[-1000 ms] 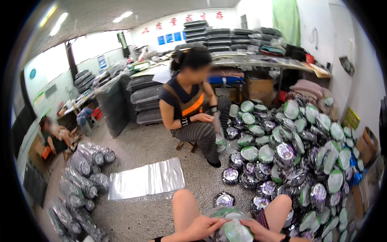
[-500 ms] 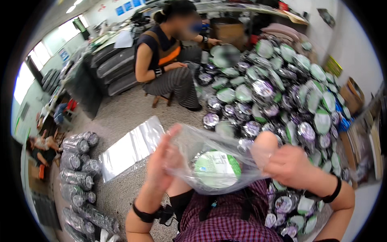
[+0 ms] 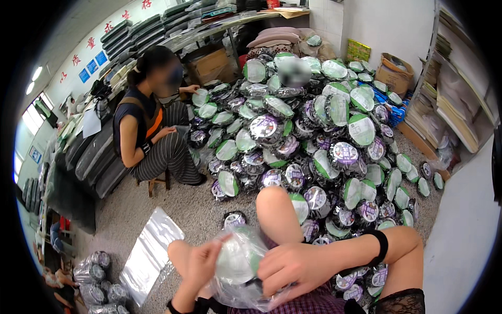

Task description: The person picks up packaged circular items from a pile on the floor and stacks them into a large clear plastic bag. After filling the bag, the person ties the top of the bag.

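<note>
Both hands hold a clear plastic bag [image 3: 238,272] on the lap: left hand [image 3: 201,264] pinches its edge, right hand [image 3: 295,264] closes around the round lidded container [image 3: 235,259], probably half inside. Next needs pushing deeper.

A round green-lidded container [image 3: 238,260] sits inside a crinkled clear plastic bag [image 3: 246,280].

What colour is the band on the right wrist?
Black: a plain dark band above the right hand, clearest in the head view.

Heap of round green-lidded packages [image 3: 314,131]
</note>
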A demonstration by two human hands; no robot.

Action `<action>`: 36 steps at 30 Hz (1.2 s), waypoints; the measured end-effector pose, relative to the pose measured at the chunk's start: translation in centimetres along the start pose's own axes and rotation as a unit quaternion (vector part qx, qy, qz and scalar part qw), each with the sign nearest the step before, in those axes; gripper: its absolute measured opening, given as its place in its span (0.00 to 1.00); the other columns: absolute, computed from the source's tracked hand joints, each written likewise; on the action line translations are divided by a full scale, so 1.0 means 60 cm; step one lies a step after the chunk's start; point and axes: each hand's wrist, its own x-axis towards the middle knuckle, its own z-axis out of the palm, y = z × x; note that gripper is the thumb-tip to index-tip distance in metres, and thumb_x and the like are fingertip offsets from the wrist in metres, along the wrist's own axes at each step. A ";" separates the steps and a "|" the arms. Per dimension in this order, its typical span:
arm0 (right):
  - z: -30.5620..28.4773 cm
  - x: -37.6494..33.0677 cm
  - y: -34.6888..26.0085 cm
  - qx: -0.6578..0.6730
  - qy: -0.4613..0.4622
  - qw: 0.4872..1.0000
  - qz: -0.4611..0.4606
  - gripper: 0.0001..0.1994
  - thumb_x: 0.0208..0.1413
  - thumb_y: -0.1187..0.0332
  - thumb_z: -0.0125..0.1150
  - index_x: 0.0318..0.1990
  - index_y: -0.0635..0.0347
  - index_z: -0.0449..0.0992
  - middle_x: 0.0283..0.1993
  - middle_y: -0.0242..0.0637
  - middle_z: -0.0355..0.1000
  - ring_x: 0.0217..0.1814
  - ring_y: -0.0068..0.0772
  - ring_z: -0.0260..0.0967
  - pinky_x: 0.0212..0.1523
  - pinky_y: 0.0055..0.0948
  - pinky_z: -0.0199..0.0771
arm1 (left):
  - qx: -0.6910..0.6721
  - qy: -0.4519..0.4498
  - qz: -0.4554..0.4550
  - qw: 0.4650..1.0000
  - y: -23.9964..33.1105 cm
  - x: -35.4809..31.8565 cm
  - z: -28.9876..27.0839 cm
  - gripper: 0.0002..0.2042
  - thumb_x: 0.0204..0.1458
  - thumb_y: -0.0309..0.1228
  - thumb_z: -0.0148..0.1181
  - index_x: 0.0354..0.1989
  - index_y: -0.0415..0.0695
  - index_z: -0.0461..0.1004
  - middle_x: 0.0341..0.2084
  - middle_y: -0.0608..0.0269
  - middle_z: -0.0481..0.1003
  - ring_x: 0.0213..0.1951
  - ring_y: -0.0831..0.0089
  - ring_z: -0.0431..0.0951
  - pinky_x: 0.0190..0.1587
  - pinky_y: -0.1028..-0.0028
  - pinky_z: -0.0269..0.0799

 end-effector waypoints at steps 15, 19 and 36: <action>-0.282 -0.172 0.774 -0.536 0.205 0.723 0.386 0.38 0.31 0.65 0.72 0.55 0.55 0.62 0.63 0.46 0.55 0.66 0.45 0.51 0.66 0.46 0.46 | 0.108 -0.119 -0.076 0.984 -0.156 0.172 0.132 0.09 0.54 0.34 0.51 0.30 0.41 0.74 0.21 0.46 0.73 0.26 0.47 0.73 0.29 0.55 0.68; -0.306 -0.110 0.722 -0.331 0.475 0.767 0.278 0.36 0.39 0.66 0.70 0.58 0.62 0.61 0.56 0.44 0.65 0.59 0.42 0.62 0.61 0.36 0.58 | 0.110 -0.111 -0.078 0.985 -0.186 0.191 0.116 0.09 0.53 0.33 0.52 0.30 0.41 0.74 0.21 0.47 0.73 0.26 0.47 0.73 0.28 0.56 0.67; -0.257 -0.157 0.611 0.212 0.601 0.707 0.308 0.20 0.52 0.57 0.63 0.44 0.64 0.73 0.40 0.36 0.73 0.37 0.30 0.72 0.36 0.29 0.73 | -0.384 0.052 -0.150 0.910 -0.105 -0.087 0.014 0.18 0.63 0.39 0.38 0.57 0.50 0.66 0.16 0.71 0.58 0.18 0.76 0.57 0.24 0.76 0.55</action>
